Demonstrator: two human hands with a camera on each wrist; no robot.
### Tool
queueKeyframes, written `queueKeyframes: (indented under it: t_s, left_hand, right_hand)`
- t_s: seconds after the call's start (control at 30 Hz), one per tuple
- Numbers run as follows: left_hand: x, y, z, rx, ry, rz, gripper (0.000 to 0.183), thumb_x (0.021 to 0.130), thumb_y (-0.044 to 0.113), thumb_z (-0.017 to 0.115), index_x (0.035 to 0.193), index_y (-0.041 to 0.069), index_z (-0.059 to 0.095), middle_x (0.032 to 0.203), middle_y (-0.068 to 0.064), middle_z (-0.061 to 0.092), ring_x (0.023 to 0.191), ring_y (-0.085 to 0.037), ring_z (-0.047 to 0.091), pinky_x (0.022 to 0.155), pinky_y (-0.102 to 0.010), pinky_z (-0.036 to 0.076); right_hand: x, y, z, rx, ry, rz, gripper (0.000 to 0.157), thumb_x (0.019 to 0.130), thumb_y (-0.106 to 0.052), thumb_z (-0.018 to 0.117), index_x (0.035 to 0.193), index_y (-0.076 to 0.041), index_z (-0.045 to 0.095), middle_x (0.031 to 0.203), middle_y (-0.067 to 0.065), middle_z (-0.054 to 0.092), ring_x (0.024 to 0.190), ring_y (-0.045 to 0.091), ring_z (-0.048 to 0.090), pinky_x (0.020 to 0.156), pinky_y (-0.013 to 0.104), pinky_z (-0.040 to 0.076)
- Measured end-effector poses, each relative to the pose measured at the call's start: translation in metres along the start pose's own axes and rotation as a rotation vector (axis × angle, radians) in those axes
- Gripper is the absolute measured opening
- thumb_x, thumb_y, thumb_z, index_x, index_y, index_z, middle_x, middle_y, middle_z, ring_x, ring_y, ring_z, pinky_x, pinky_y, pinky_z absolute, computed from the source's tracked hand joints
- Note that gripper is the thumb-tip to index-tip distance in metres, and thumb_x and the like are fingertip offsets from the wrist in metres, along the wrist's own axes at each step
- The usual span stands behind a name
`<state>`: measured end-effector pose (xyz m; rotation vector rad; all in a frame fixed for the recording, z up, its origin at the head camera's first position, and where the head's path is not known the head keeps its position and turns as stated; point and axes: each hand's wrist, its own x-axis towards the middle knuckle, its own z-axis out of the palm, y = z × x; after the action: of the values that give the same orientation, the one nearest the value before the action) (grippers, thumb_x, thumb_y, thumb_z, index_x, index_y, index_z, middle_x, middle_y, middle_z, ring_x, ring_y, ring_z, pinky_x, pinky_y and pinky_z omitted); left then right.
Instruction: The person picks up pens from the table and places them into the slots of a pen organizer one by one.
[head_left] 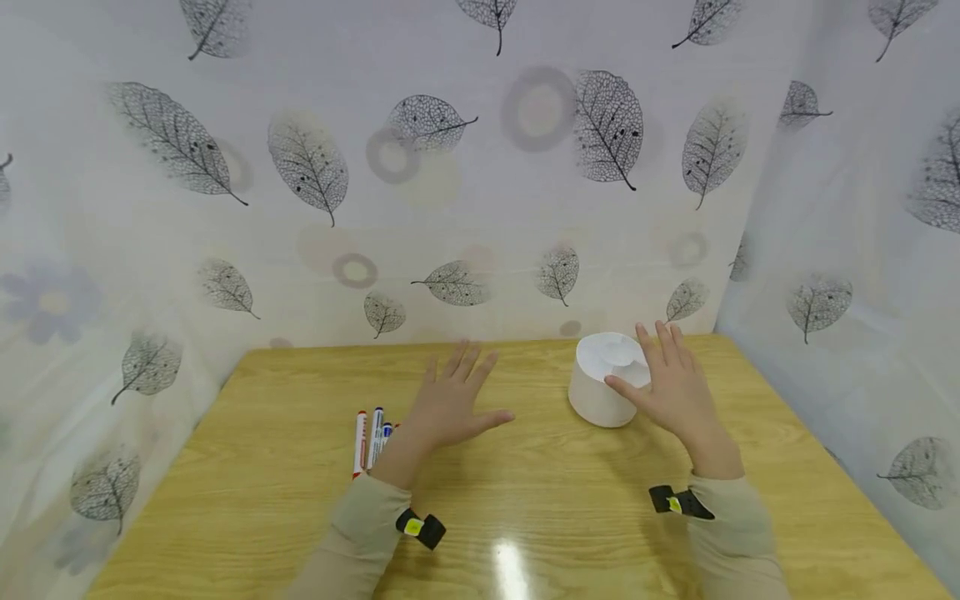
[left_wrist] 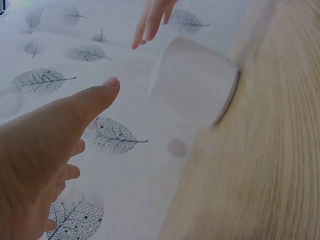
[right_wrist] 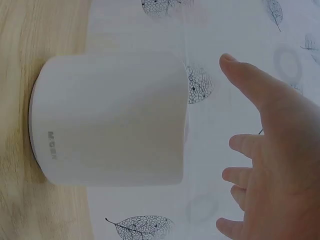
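Observation:
Over the table, my left hand (head_left: 452, 407) is held with its fingers spread and holds nothing. Beside and partly behind its wrist lie several markers (head_left: 361, 442) with red and blue ends; some are covered by the arm. A white round pen holder (head_left: 596, 398) with dividers inside stands upright at the back right. My right hand (head_left: 670, 393), fingers stretched out, hovers at the holder's right side and hides part of its rim. In the right wrist view, a gap shows between that hand (right_wrist: 285, 150) and the holder (right_wrist: 110, 120), which bears small grey lettering.
The wooden table (head_left: 540, 492) reaches back to a pale curtain (head_left: 480, 192) printed with leaves, which also hangs at the left and right. A black strap (head_left: 422, 529) sits on the left wrist and another strap (head_left: 681, 502) on the right.

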<state>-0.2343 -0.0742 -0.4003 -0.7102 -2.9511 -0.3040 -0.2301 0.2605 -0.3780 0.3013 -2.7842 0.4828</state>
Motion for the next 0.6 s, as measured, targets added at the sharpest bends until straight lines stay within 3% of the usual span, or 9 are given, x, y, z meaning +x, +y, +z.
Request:
queueKeyframes:
  t_s: [0.3,0.6]
  left_hand:
    - [0.033,0.033,0.019,-0.056,0.014,0.073,0.097,0.084,0.079,0.04,0.158,0.023,0.011,0.165,-0.006,0.009,0.154,-0.027,0.003,0.117,-0.063,0.008]
    - [0.067,0.055,0.036,-0.081,0.005,0.056,0.101,0.082,0.08,0.045,0.157,0.019,0.015,0.165,-0.005,0.011,0.154,-0.024,0.003,0.117,-0.062,0.015]
  right_hand:
    - [-0.004,0.024,-0.001,0.042,-0.149,0.056,0.11,0.082,-0.063,0.064,0.157,-0.008,0.005,0.16,0.03,0.006,0.146,0.053,0.004,0.106,0.076,0.013]
    - [-0.001,0.043,0.013,0.095,-0.213,0.07,0.114,0.078,-0.06,0.069,0.153,0.005,0.012,0.158,0.03,0.014,0.145,0.054,0.007,0.109,0.073,0.014]
